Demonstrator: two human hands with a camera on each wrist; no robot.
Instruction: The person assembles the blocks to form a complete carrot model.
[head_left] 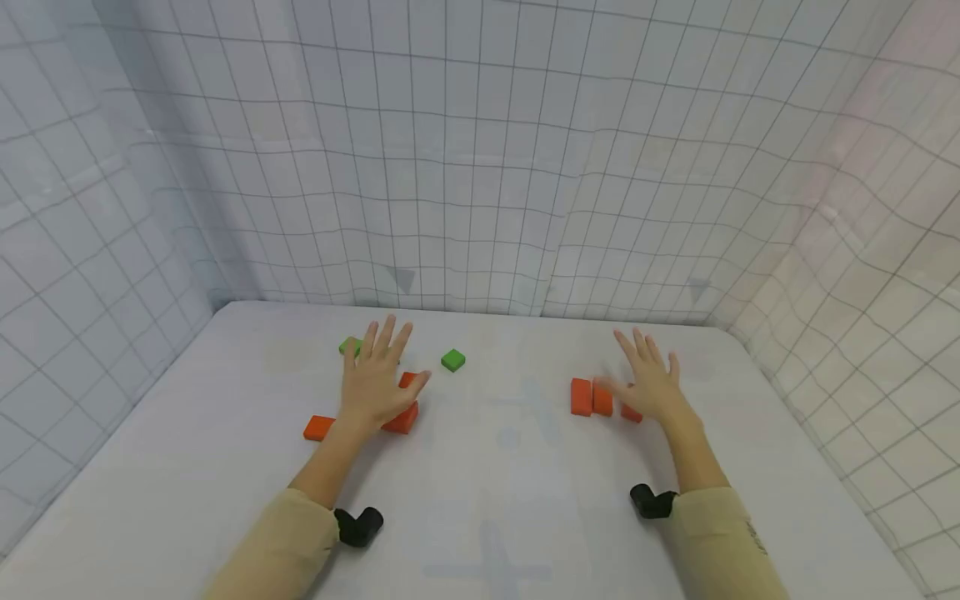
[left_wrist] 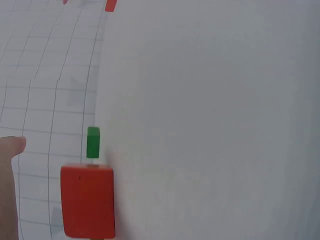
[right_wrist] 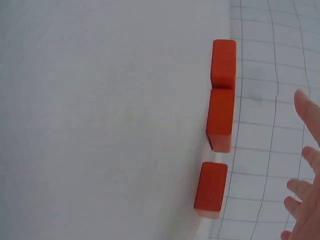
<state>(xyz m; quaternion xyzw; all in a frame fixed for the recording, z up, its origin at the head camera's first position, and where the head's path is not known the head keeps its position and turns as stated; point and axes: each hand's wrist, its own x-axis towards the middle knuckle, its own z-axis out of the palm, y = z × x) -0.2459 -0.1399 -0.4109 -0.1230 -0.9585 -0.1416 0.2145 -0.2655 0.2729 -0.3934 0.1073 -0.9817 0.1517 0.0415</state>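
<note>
Right hand (head_left: 651, 388), three orange blocks (right_wrist: 221, 111) nearby

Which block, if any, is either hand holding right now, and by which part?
Nothing is held. The left hand and the right hand both have their fingers spread, with nothing gripped between them.

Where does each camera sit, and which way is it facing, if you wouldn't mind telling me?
Head: worn on the head, looking forward and down over the white table to the grid-lined backdrop; both forearms, left grip and right grip show.
Left wrist: on that wrist, looking at a red block and green block; one digit shows, left edge.
Right wrist: on that wrist, looking at three orange blocks; fingers show, right edge.
Shared: head and right wrist both show the three orange blocks.
</note>
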